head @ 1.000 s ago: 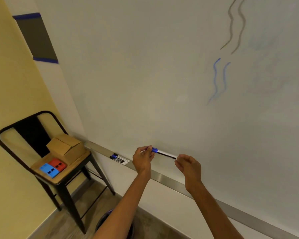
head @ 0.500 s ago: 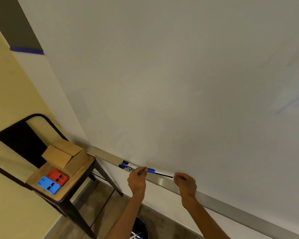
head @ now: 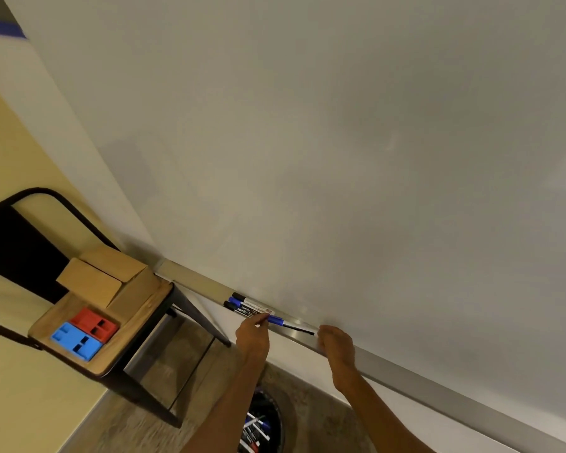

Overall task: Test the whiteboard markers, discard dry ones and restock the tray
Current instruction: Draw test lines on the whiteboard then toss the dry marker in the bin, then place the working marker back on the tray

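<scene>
The blue marker (head: 286,324) is being held level along the tray (head: 438,385), right at its front edge. The left hand (head: 252,336) is pinching its blue cap end with curled fingers, and the right hand (head: 335,343) is closing its fingers on the dark end. Three more markers (head: 247,305) are lying side by side in the tray just to the left, under the whiteboard (head: 340,158). Below the arms, a round bin (head: 279,420) is holding several markers. Further left, a chair (head: 17,256) is carrying a cardboard box (head: 111,282), a red block (head: 94,323) and a blue block (head: 76,343).
</scene>
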Tool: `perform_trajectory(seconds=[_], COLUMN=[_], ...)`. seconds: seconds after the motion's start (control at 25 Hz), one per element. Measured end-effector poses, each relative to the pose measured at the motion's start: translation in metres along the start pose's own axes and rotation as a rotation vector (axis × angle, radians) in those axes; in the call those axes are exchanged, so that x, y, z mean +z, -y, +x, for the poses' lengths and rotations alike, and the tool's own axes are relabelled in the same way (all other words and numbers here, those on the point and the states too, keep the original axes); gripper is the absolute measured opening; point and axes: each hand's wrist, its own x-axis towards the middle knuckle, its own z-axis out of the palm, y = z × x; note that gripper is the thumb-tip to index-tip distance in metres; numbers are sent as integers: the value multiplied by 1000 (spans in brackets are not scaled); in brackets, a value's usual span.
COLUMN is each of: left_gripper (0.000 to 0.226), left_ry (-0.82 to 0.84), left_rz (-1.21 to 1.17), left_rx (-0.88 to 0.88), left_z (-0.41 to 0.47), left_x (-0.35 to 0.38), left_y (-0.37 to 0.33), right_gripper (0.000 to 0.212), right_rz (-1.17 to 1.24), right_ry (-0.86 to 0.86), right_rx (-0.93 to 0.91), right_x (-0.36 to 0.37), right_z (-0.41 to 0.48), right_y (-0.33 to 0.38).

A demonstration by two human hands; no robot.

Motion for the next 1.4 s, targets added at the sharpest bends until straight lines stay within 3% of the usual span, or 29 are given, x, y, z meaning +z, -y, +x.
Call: perform_trajectory(seconds=[0.16, 0.36, 0.48, 0.6, 0.68, 0.8, 0.92, 1.12, 1.4], left_gripper=[24, 26, 27, 28, 28, 26, 22, 22, 21], left_ry=[-12, -3, 11, 47, 60, 21, -5, 138, 296], left_rz=[27, 34, 64, 93, 102, 94, 71, 96, 184], left_rx=[-1, -42, -35, -50, -60, -16, 62, 220, 379], left_z=[4, 3, 6, 7, 5, -3, -18, -50, -130], left_x=[4, 6, 3, 0, -1, -2, 3, 29, 106], left_y=[8, 10, 11, 13, 12, 12, 6, -18, -53], right_gripper=[29, 5, 17, 5, 15, 13, 29, 44, 48], right_rz=[-52, 55, 93, 112, 114, 59, -140, -420, -617], right_ry=[49, 60, 87, 132, 175, 192, 152, 89, -28], right_rx=[38, 69, 93, 127, 112, 10, -138, -379, -515], right_x=[6, 11, 13, 12, 10, 3, -13, -66, -169], right_z=[4, 2, 2, 4, 2, -6, -18, -37, -53], right_y=[-5, -16, -14, -16, -19, -20, -28, -34, -64])
